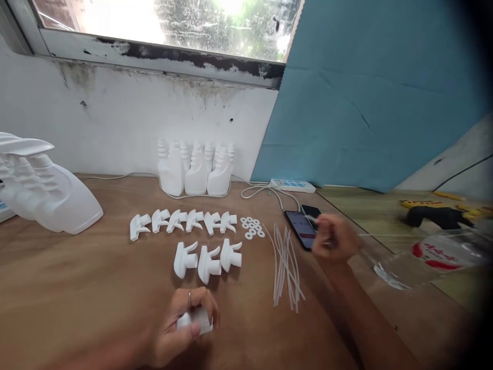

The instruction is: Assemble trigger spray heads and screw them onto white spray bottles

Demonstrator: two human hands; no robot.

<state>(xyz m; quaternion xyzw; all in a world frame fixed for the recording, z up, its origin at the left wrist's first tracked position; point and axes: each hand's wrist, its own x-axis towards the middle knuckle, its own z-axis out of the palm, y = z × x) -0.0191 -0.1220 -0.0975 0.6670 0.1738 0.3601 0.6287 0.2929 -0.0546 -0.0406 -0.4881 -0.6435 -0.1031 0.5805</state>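
Note:
My left hand (185,324), with a ring on one finger, is closed around a white trigger spray head (194,321) low in the view. Its fingers hide part of the spray head. Blurred by motion, my right hand (335,239) is a fist above the phone (300,228). A thin white tube (311,218) pokes out of that fist, its far part smeared. Beside this hand lies a loose bundle of thin white tubes (285,270). Several trigger spray heads (210,264) lie in two rows beyond my left hand. Small white ring washers (252,227) sit in a cluster at the rows' right end.
White bottles (196,172) stand against the wall, a cable around their base. More white bottles (65,200) are at the left. A power strip (292,185) lies at the back. On the right are a clear plastic bottle (435,257) and a black-and-yellow tool (431,213).

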